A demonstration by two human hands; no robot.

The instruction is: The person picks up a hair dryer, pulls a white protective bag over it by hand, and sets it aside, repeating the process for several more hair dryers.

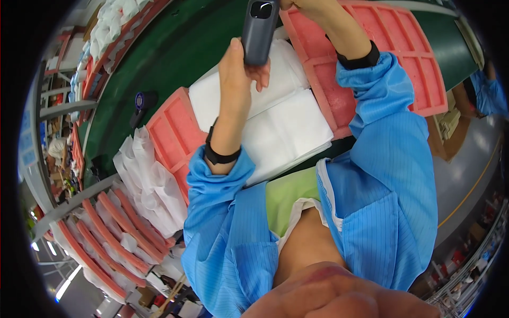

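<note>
My left hand [236, 74] is closed round the lower end of a dark grey handheld device [257, 40]. This slim, rounded device has a glossy black window, and its top runs out of the picture. My thumb lies along its left side, and fingertips show below it. At the upper edge, my right hand [301, 4] is mostly cut off; a fingertip comes close to the device's right side, and its grip is hidden. Below the hands lie stacked white sheets [289, 124]. Pink compartment trays [183, 124] flank them, the larger pink tray [411, 58] under my right forearm.
A dark green table [124, 79] carries all this. Translucent white bags [154, 180] lie at the left, by a small black fan-like object [142, 103]. Several pink trays [108, 238] are stacked at lower left. Another person's blue sleeve [489, 93] shows at far right.
</note>
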